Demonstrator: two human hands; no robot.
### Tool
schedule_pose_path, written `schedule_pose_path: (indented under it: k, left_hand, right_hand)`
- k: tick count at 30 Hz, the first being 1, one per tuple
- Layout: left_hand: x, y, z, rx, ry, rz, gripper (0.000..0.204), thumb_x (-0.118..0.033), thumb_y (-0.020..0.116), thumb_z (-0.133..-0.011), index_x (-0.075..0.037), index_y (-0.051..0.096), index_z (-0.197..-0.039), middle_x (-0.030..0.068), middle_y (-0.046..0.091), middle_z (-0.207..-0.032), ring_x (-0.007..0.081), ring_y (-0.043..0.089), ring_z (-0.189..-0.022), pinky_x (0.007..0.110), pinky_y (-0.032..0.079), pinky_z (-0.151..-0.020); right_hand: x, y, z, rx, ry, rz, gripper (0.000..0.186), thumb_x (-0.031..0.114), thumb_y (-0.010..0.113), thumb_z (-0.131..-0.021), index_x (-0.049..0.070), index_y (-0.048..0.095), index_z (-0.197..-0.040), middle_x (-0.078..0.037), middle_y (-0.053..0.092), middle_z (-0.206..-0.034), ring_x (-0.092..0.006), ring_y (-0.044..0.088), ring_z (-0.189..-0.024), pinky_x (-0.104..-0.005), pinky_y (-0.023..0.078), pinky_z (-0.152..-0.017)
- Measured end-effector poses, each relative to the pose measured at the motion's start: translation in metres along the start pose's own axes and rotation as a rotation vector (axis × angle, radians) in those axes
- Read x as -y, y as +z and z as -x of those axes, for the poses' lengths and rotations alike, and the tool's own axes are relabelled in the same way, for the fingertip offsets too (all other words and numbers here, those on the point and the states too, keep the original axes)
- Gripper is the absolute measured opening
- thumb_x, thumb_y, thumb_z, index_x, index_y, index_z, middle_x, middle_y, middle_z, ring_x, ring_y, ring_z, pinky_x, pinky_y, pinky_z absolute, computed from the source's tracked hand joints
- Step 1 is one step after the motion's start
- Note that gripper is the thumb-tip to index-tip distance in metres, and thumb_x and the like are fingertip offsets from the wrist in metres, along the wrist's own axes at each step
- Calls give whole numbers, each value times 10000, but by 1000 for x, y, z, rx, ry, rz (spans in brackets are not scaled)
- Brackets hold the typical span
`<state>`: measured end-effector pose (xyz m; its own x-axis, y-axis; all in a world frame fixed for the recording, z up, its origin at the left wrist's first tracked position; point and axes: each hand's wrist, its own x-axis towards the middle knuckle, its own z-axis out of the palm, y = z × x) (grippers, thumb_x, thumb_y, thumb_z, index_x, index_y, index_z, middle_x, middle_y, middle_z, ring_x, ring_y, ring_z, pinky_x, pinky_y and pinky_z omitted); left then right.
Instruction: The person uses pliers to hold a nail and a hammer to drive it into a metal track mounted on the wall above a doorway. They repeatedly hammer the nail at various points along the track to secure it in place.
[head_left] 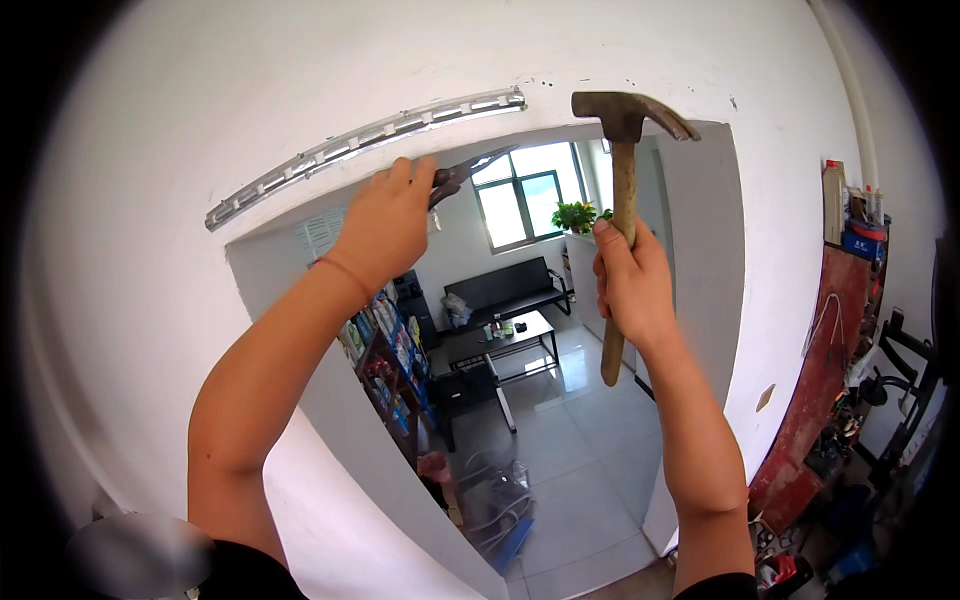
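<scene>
My right hand point(640, 285) is wrapped round the wooden handle of a claw hammer point(622, 180). The hammer stands upright, its dark steel head up near the doorway's top edge and its claw pointing right. My left hand point(385, 225) is raised to the upper left of the doorway, closed on a pair of pliers point(452, 182) with dark handles. Their narrow jaws point right and slightly up; whether they grip anything is too small to tell. Just above the left hand, a slotted metal rail point(365, 145) runs along the white wall over the opening.
Past the doorway are a black bench point(500, 298), a low table point(535, 328), a shelf of packages point(385, 365), a potted plant point(573, 216) and plastic-wrapped items point(495, 505) on the tiled floor. At right, a red cabinet point(815, 370) stands beside cluttered tools.
</scene>
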<state>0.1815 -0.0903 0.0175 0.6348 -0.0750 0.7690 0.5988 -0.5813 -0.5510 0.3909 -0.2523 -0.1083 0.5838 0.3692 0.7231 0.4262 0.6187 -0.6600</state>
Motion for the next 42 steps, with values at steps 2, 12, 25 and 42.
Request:
schedule_pose_path:
  k: [2, 12, 25, 42]
  left_hand:
    - [13, -5, 8, -32, 12, -9, 447, -4, 614, -825, -49, 529, -1261, 151, 585, -1099, 361, 621, -1008, 478, 525, -848]
    - [18, 0, -89, -191, -237, 284, 328, -232, 683, -902, -59, 573, -1157, 165, 674, -1076, 363, 681, -988, 464, 551, -836]
    - [9, 21, -114, -140, -374, 75, 366, -307, 713, -916, -42, 589, -1137, 169, 693, -1066, 361, 703, -1005, 477, 567, -851]
    - [4, 25, -116, -102, -309, 83, 366, -305, 703, -926, -38, 585, -1148, 159, 690, -1076, 354, 706, -1003, 474, 572, -840]
  right_hand:
    - [-2, 6, -7, 10, 23, 20, 377, 375, 560, -1039, 37, 539, -873, -12, 515, -642, -114, 476, -592, -327, 414, -566]
    - [-43, 61, -69, -152, -221, 88, 354, 404, 498, -1080, 85, 503, -929, 16, 476, -651, -62, 430, -477, -257, 365, -414]
    - [14, 45, -46, -13, 65, -186, 405, 425, 537, -1053, 104, 470, -816, 23, 427, -569, -87, 424, -436, -278, 354, -384]
    - [6, 52, -53, 52, 144, -62, 345, 371, 505, -1062, 56, 521, -922, 19, 435, -581, -88, 420, -434, -288, 384, -413]
